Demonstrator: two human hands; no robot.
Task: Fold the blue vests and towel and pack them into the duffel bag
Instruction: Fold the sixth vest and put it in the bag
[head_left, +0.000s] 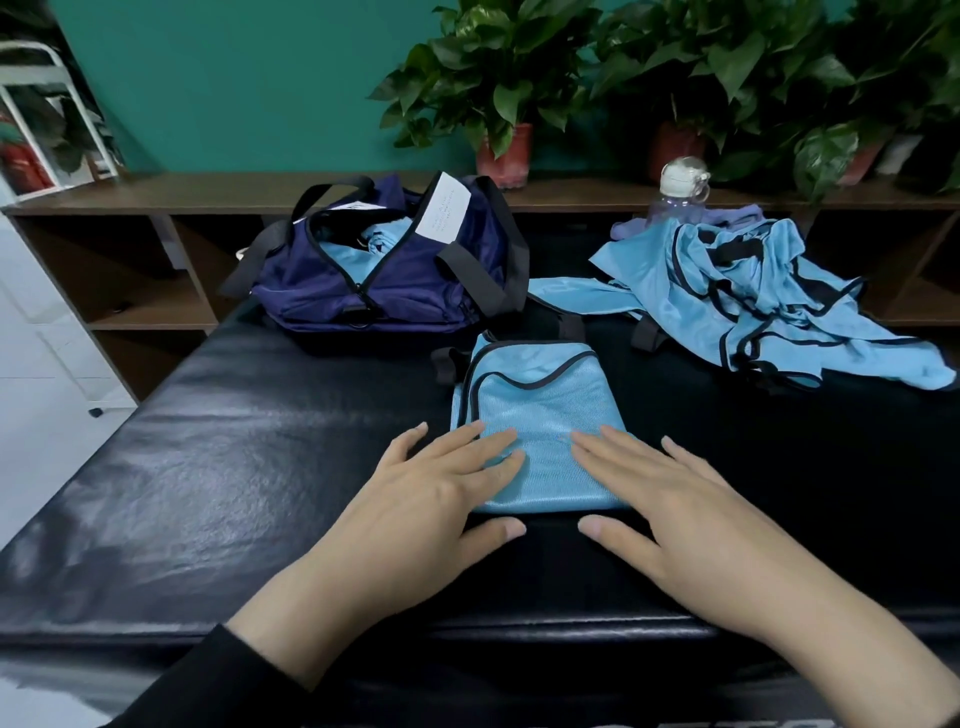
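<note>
A folded light-blue vest (535, 400) with black trim lies on the black padded table (234, 467) in front of me. My left hand (431, 493) rests flat on its near left corner, fingers straight. On the near right corner my right hand (670, 504) presses flat the same way. The navy duffel bag (374, 265) stands unzipped at the back of the table, with light-blue fabric inside. A heap of unfolded blue vests (753, 301) lies at the back right. A purplish cloth (634, 226) peeks out behind the heap.
A clear water bottle (680, 192) with a white cap stands behind the heap. Potted plants (498, 93) line a wooden shelf (208, 192) along the green wall. A white rack (47, 114) stands at far left beside the floor.
</note>
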